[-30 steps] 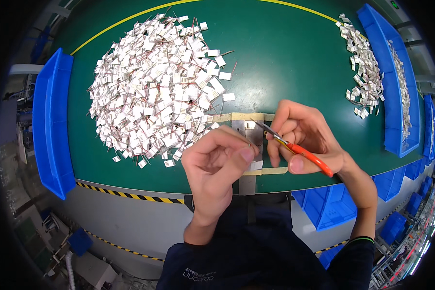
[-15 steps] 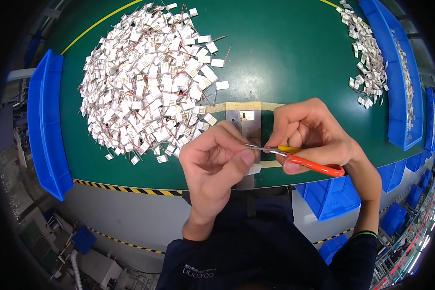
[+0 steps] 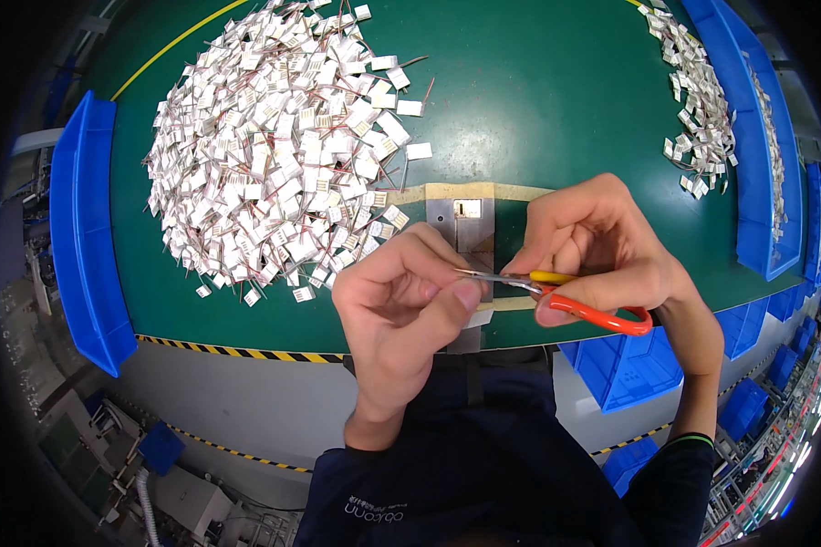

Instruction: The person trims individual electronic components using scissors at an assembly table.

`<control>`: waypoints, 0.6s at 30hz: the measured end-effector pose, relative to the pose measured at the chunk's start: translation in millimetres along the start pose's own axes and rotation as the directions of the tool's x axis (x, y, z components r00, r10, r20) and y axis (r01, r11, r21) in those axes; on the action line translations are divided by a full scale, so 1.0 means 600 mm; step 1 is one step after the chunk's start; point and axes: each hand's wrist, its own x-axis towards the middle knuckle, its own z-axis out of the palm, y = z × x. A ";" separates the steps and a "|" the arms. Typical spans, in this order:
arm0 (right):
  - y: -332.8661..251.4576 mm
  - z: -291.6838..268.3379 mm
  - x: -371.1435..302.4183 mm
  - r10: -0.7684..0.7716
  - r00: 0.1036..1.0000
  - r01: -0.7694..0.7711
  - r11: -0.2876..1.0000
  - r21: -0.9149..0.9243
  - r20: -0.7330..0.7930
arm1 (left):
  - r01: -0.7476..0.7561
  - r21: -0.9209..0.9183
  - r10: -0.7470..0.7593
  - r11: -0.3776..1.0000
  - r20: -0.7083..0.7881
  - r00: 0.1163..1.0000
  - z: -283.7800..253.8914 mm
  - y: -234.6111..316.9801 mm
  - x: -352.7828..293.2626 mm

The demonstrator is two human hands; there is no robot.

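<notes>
My right hand (image 3: 602,251) is closed around small scissors (image 3: 597,313) with orange and yellow handles. Their slender metal blades point left, with the tips reaching my left fingers. The thumb and forefinger of my left hand (image 3: 397,314) are pinched together at those tips; what lies between them is too small and covered to tell. Both hands are above the front edge of the table. Just beyond them a metal plate (image 3: 475,237) is taped down, with a small white-and-gold piece (image 3: 467,209) in it. Left of it spreads a big heap of white connectors with thin wires (image 3: 274,155).
The green tabletop (image 3: 529,100) carries a smaller heap of white connectors (image 3: 698,109) at the far right. A blue bin (image 3: 82,237) stands at the left edge and another blue bin (image 3: 757,182) at the right. More blue bins (image 3: 625,369) sit below the table's front edge.
The view has shifted slightly. My hands keep the same hold, and the scissors' tips stay at my left fingertips with hardly any movement.
</notes>
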 end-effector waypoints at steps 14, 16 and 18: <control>0.007 -0.005 -0.004 0.010 1.000 -0.009 0.999 0.042 -0.017 | 0.004 0.040 -0.003 0.999 -0.013 1.000 0.000 0.001 -0.002; 0.009 -0.002 -0.004 -0.040 0.998 0.041 0.999 0.016 -0.055 | 0.001 0.045 0.000 0.999 -0.008 1.000 -0.001 0.001 -0.002; 0.008 -0.003 -0.004 -0.090 0.992 0.089 0.996 -0.009 -0.088 | -0.003 0.053 0.003 0.999 -0.007 1.000 -0.003 -0.001 -0.002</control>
